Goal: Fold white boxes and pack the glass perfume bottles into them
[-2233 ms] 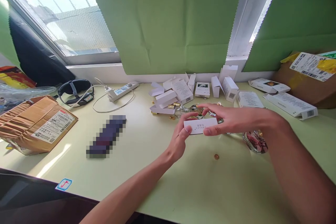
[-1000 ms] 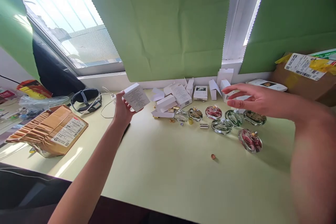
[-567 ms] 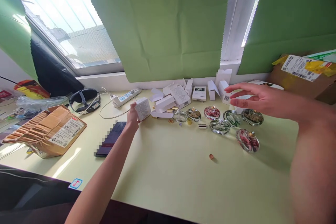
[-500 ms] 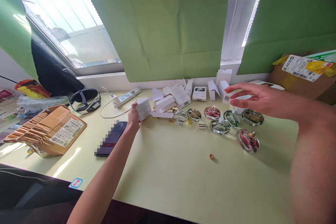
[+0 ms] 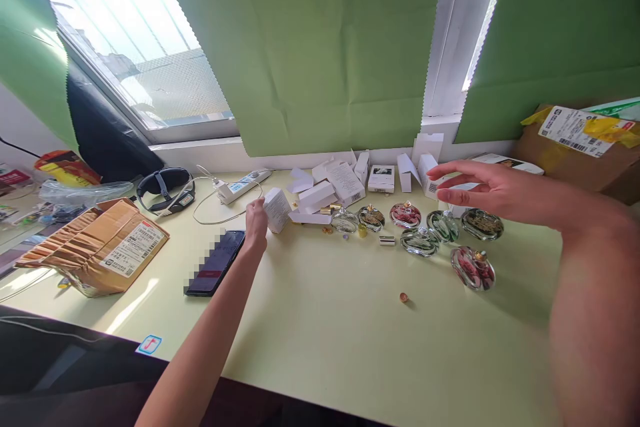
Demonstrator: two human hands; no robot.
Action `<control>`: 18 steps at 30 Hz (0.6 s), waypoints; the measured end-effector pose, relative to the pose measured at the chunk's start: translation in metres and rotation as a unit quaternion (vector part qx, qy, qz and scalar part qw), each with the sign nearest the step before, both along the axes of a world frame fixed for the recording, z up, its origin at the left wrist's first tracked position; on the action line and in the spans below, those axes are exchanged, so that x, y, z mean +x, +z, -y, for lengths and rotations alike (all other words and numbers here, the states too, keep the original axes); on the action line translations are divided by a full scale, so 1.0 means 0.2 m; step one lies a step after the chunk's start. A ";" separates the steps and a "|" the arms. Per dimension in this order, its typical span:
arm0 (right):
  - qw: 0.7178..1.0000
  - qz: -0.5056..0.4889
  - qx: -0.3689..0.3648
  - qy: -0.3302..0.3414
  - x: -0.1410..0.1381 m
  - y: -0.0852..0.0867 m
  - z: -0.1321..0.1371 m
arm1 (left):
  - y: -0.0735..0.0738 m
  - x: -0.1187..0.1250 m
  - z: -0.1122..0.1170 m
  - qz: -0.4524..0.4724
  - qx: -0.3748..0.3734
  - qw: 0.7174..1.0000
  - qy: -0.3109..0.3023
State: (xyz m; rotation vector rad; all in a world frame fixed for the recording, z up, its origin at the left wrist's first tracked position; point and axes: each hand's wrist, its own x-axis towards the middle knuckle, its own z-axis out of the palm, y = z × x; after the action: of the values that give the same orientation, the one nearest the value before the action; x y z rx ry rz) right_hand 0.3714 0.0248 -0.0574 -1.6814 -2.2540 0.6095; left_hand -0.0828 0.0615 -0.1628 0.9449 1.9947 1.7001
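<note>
My left hand (image 5: 257, 223) grips a small white printed box (image 5: 277, 209) that stands on the pale green table (image 5: 340, 333), at the left end of a heap of white boxes (image 5: 330, 188). My right hand (image 5: 477, 189) hovers open, fingers spread, above a cluster of round glass perfume bottles (image 5: 423, 240), some green and some red. A red bottle (image 5: 473, 267) lies nearest the front. Small gold caps (image 5: 361, 231) and a silver piece (image 5: 387, 240) lie among them.
A dark phone (image 5: 216, 271) lies left of my left hand. A taped cardboard parcel (image 5: 95, 247) sits at far left, another parcel (image 5: 585, 147) at far right. A power strip (image 5: 243, 185) with cable and a black headband device (image 5: 160, 188) lie near the window sill. A small bead (image 5: 403, 297) lies mid-table.
My left hand carried the white box from the centre out to the left, then lowered it to the table beside the box heap. My right hand let go of it and stays over the bottles.
</note>
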 end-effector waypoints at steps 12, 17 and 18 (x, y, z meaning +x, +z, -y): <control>0.997 -0.044 -0.060 -0.037 -0.05 -0.04 -0.04 | 0.21 0.59 0.10 -0.451 -0.033 0.758 -0.469; 0.997 -0.038 -0.060 -0.041 -0.02 -0.06 -0.06 | 0.24 0.74 0.03 -0.542 -0.151 0.662 -0.494; 0.997 -0.041 -0.058 -0.043 -0.02 -0.06 -0.06 | 0.26 0.76 0.03 -0.555 -0.150 0.659 -0.486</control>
State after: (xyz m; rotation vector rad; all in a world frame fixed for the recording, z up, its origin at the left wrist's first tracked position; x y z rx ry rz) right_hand 0.3676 0.0365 -0.0687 -1.7624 -2.1138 0.7875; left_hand 0.0683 0.0556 -0.1111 2.6184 1.4768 0.0583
